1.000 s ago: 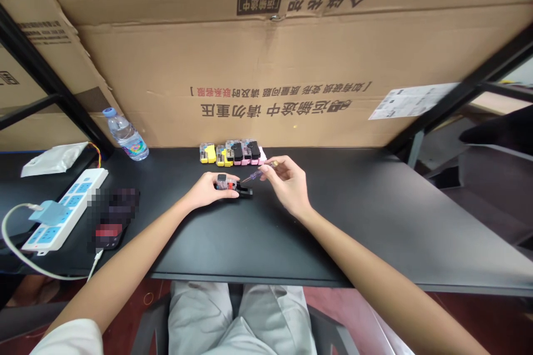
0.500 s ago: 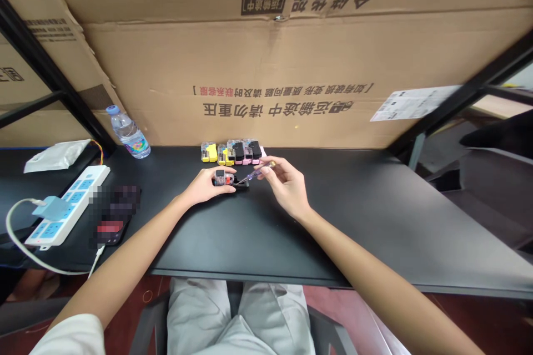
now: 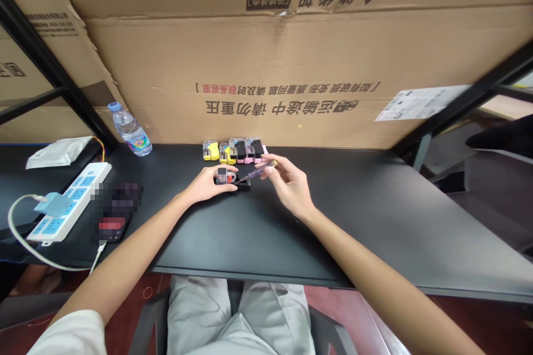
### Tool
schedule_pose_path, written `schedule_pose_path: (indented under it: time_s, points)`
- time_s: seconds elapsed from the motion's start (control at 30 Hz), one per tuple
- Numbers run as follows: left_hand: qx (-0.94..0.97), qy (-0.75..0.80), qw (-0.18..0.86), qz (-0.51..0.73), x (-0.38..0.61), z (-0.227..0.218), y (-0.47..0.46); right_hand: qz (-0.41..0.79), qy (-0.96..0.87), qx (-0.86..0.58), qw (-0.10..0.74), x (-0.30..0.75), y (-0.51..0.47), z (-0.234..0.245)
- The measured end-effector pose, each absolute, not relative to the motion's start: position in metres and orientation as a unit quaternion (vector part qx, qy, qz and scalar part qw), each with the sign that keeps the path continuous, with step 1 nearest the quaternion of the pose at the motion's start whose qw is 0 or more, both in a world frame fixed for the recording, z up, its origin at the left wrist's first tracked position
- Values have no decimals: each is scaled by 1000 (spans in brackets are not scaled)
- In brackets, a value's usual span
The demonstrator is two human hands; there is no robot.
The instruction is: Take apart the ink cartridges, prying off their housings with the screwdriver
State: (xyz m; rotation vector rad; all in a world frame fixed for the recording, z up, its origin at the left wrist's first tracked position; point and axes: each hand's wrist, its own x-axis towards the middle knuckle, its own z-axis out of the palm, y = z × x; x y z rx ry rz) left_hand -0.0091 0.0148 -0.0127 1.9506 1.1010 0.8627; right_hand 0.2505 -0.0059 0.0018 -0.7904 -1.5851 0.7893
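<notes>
My left hand is closed around a small clear-and-black plastic unit with a red spot, pinned between thumb and fingers just above the table. What kind of unit it is I cannot make out. In my right hand is a small screwdriver with a see-through purple handle, gripped between thumb and fingers. Its thin shaft slants down left, the tip at the unit's black right end; whether it touches is too small to tell. Just beyond my hands stand several similar units, one yellow and others with black and pink parts.
A large cardboard sheet walls off the back of the black table. To the left are a water bottle, a white power strip with a charger, a phone on a cable, and a white packet.
The view has shifted slightly. Both hands keep their hold, and the screwdriver stays at the unit's black end with hardly any visible movement.
</notes>
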Motion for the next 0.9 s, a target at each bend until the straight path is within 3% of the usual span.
schedule_pose_path:
  time_s: [0.27, 0.57, 0.9]
  points:
    - [756, 427, 366, 335, -9, -13, 14, 325, -697, -340, 542, 251, -5, 1]
    - [757, 430, 361, 333, -8, -13, 13, 334, -636, -369, 590, 244, -5, -8]
    - [761, 430, 356, 331, -8, -12, 13, 345, -625, -382, 586, 246, -4, -10]
